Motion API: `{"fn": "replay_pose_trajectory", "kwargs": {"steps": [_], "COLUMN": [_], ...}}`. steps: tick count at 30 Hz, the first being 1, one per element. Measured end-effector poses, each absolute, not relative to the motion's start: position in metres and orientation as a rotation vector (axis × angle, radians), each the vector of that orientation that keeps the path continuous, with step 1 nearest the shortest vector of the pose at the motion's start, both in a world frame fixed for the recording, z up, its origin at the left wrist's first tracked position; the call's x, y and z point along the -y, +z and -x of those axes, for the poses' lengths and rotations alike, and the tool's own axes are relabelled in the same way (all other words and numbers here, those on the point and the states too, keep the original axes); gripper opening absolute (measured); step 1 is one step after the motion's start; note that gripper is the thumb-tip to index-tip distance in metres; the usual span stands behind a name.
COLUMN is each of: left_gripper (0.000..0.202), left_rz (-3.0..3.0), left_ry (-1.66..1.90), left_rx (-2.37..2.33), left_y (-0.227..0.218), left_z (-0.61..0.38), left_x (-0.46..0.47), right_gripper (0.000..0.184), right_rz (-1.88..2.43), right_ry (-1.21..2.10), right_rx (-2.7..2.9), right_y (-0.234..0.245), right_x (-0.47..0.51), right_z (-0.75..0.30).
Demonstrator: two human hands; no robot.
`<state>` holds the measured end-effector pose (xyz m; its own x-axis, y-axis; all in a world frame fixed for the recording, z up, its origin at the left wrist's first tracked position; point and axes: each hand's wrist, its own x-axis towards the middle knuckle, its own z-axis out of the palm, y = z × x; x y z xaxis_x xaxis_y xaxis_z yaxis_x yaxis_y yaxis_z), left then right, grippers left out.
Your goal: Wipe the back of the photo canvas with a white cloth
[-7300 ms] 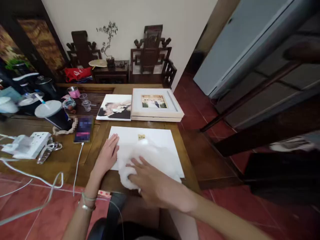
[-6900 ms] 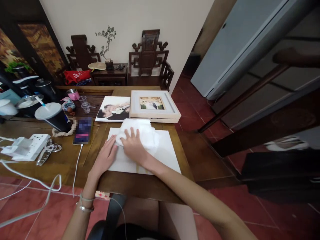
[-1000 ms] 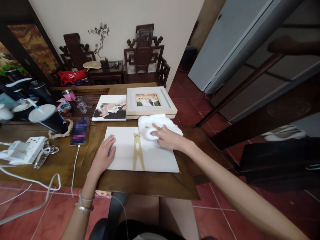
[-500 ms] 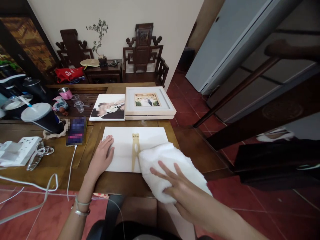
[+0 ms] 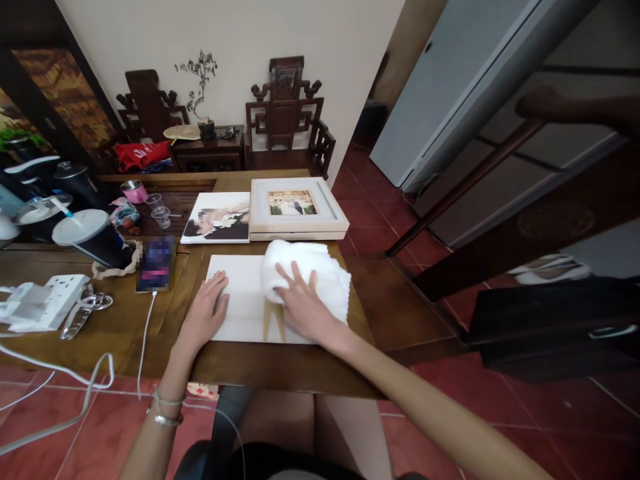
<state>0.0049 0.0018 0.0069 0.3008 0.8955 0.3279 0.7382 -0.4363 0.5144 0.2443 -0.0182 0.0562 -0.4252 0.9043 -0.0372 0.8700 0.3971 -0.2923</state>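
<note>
A white board [image 5: 240, 307] with a gold stand strip [image 5: 274, 323] lies face down on the wooden table [image 5: 280, 367] in front of me. My left hand [image 5: 203, 317] lies flat on the board's left edge, fingers stretched out. My right hand [image 5: 303, 307] presses flat on a white cloth [image 5: 320, 270] over the board's upper right part, fingers spread on top of it.
Behind the board lie a frameless photo print [image 5: 217, 218] and a pale framed photo [image 5: 295, 207]. To the left are a phone on a cable [image 5: 156, 255], a lidded dark cup [image 5: 93, 235], a white power strip [image 5: 45, 301], keys [image 5: 83, 312] and small cups [image 5: 161, 215]. Red tiled floor lies to the right.
Half a second ago my right hand and the cloth were at the board's near right corner, past the table edge; now they are up on the board's far middle. My left hand has stayed put.
</note>
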Motion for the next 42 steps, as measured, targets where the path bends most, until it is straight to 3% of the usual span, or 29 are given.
{"fn": "replay_pose_trajectory", "kwargs": {"steps": [6, 11, 19, 25, 31, 37, 42], "left_gripper": [0.037, 0.038, 0.040, 0.046, 0.045, 0.044, 0.045], "left_rz": [-2.333, -2.343, -2.306, -2.320, -2.363, -2.312, -2.269], "left_ry": [0.849, 0.841, 0.818, 0.716, 0.722, 0.777, 0.791], "left_rx": [-1.489, -1.489, -1.513, -1.519, -1.506, -1.502, -1.503], "left_y": [0.006, 0.002, 0.004, 0.009, 0.005, 0.000, 0.003], "left_z": [-0.006, -0.005, -0.005, -0.006, -0.005, -0.004, -0.004], "left_x": [-0.001, -0.001, -0.001, 0.002, 0.000, -0.001, -0.002], "right_gripper": [0.043, 0.049, 0.051, 0.034, 0.033, 0.045, 0.040], "right_rz": [1.300, 1.292, 1.643, 1.486, 1.178, 1.421, 1.516], "right_ry": [0.536, 0.703, 0.529, 0.435, 0.526, 0.386, 0.281], "right_rx": [2.709, 2.725, 2.560, 2.807, 2.927, 2.817, 2.695], "right_y": [0.052, 0.082, 0.081, 0.062, 0.075, 0.071, 0.060], "right_x": [0.099, 0.087, -0.007, 0.040, 0.095, 0.028, -0.005], "right_z": [-0.255, -0.266, -0.217, -0.203, -0.218, -0.198, -0.178]}}
